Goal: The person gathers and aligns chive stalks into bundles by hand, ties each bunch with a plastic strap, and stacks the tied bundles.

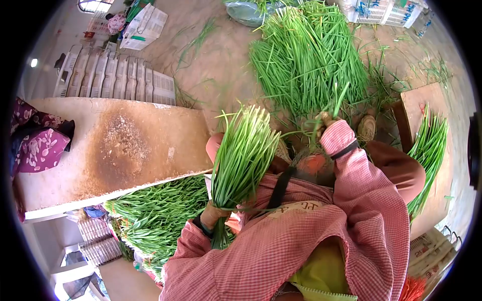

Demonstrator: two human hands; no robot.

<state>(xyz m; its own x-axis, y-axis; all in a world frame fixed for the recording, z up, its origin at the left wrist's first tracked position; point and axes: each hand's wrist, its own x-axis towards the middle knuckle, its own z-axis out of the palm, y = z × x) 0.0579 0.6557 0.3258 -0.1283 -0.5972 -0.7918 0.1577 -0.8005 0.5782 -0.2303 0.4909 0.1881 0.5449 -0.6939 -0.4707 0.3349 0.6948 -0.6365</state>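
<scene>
My left hand (213,215) is closed around the lower part of a thick bunch of chives (243,155), whose pale ends point up and away from me. My right hand (325,123) is closed on a few loose chive stalks (339,100), held over the near edge of a large chive pile (309,55) on the floor. The right fingers are partly blurred. Between my legs shows a reddish patch (312,163) that I cannot make out.
A stained board table (170,130) stands at the left, with more chives (155,215) below it. On the right, a bundle of chives (432,150) lies on another board (442,200). White crates (115,75) stand at the back left. Stray stalks (201,37) litter the floor.
</scene>
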